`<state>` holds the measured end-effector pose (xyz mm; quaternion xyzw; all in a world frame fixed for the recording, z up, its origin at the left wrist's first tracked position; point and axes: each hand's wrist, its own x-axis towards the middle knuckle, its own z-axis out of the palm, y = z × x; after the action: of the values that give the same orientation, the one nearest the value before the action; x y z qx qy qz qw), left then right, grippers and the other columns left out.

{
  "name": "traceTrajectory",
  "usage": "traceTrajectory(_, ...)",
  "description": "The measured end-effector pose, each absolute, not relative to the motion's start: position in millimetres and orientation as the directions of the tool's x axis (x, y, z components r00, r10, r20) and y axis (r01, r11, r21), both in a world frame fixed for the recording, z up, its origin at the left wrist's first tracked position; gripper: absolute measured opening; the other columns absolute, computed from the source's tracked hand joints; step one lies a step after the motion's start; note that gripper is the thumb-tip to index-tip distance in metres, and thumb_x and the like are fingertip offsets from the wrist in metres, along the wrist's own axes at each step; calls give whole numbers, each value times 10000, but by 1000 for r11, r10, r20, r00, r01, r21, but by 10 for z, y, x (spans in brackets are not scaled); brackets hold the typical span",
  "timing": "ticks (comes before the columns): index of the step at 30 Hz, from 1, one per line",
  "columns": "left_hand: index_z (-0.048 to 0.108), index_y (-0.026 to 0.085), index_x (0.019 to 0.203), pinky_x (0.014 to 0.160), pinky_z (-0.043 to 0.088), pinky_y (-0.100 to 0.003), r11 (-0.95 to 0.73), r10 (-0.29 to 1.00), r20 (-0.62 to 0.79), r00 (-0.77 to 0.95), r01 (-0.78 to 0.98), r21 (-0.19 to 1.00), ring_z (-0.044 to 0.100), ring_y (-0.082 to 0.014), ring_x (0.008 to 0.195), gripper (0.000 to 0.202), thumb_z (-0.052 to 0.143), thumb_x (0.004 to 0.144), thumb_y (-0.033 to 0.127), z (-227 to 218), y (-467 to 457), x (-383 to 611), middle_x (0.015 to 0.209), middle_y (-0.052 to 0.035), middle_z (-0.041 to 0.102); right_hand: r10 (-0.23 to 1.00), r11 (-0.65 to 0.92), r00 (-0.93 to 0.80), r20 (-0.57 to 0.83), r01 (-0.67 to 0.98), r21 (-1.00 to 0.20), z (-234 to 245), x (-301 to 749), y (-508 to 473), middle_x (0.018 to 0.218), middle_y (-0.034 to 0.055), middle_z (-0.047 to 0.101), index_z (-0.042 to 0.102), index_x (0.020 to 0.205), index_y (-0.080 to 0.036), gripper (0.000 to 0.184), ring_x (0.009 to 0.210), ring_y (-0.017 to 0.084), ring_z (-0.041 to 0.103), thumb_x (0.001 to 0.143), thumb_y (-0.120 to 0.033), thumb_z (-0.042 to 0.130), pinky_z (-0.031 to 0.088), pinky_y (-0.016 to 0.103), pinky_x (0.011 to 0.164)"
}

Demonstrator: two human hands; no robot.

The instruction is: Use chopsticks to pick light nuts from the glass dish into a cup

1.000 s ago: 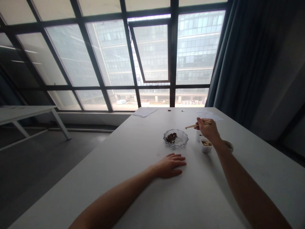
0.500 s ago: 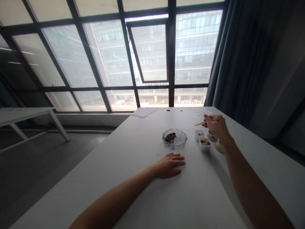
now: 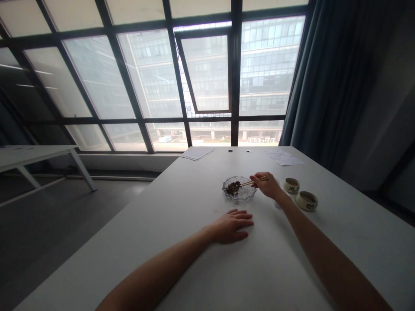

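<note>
Wooden chopsticks [image 3: 249, 182] are gripped in my right hand [image 3: 266, 185], their tips at the small dark brown pieces [image 3: 233, 188] in a clear glass dish [image 3: 248, 198] with a wavy rim. Those pieces are heaped on the dish's left side; their kind is too small to make out. My left hand [image 3: 231, 226] lies flat on the white table just in front of the dish, fingers spread, holding nothing. Behind my right hand and wrist, the small white containers are almost wholly hidden.
Two round cream pots with dark characters, a farther pot [image 3: 291, 185] and a nearer pot [image 3: 306, 201], stand right of my right hand. Papers [image 3: 197, 153] lie at the far left edge, and another sheet [image 3: 285, 157] at the far right. A second table [image 3: 39, 155] stands left.
My right hand has moved left and nearer with the chopsticks, from above the white containers to the glass dish. It now covers those containers and uncovers the pots. My left hand stays put.
</note>
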<state>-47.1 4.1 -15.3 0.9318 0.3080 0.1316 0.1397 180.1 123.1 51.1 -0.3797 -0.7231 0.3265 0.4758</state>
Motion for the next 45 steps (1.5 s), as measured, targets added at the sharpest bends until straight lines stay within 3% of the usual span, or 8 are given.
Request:
traceTrajectory(7, 497, 340, 1511, 1263, 231, -482, -774, 608, 157, 778, 536, 338, 360, -284, 1512, 523, 567, 1006, 461, -159, 40, -492, 1602, -15, 448, 863, 496, -249, 440, 248, -833, 266, 1705, 1310, 655, 86, 736, 642, 673, -199, 535, 678, 284, 775, 794, -719, 684, 589, 302, 589)
traceTrajectory(13, 497, 342, 1511, 1264, 229, -480, -770, 612, 156, 775, 540, 340, 363, -282, 1510, 528, 574, 1001, 453, -160, 41, -490, 1603, -13, 447, 838, 545, -183, 514, 303, -782, 307, 1717, 1293, 612, 80, 717, 598, 625, -216, 533, 620, 272, 754, 875, -687, 603, 565, 296, 542)
traceTrajectory(19, 498, 348, 1508, 1267, 225, -472, -767, 616, 153, 773, 543, 342, 364, -278, 1511, 527, 577, 998, 452, -153, 39, -473, 1606, -11, 442, 845, 530, -129, 518, 330, -781, 376, 1729, 1275, 619, 97, 725, 604, 611, -223, 557, 634, 286, 755, 859, -722, 609, 580, 313, 530)
traceTrajectory(24, 502, 341, 1507, 1266, 224, -470, -767, 613, 155, 775, 537, 351, 360, -275, 1513, 522, 575, 1001, 449, -148, 52, -453, 1603, -17, 447, 858, 508, -67, 509, 262, -821, 508, 1805, 1287, 660, 110, 740, 634, 634, -210, 591, 659, 302, 769, 798, -777, 648, 617, 336, 548)
traceTrajectory(32, 506, 340, 1505, 1261, 237, -482, -763, 619, 154, 770, 544, 348, 375, -283, 1505, 528, 587, 992, 439, -160, 65, -448, 1598, -20, 454, 845, 525, 20, 534, 149, -838, 889, 2054, 1200, 746, 122, 759, 683, 702, -164, 564, 636, 267, 767, 789, -720, 714, 648, 329, 578)
traceTrajectory(38, 509, 342, 1501, 1268, 236, -465, -773, 611, 163, 775, 538, 336, 370, -278, 1509, 519, 577, 998, 453, -167, 63, -430, 1599, -17, 453, 804, 496, 178, 568, 327, -804, 1074, 2418, 1177, 701, 122, 754, 703, 699, -160, 500, 567, 270, 750, 821, -644, 725, 611, 320, 488)
traceTrajectory(45, 505, 342, 1505, 1268, 232, -467, -769, 614, 157, 773, 542, 341, 368, -276, 1510, 523, 584, 998, 441, -144, 50, -406, 1600, -13, 450, 775, 371, 278, 568, 528, -764, 1126, 2722, 1218, 589, 132, 711, 703, 658, -184, 343, 539, 285, 718, 860, -460, 722, 599, 384, 539)
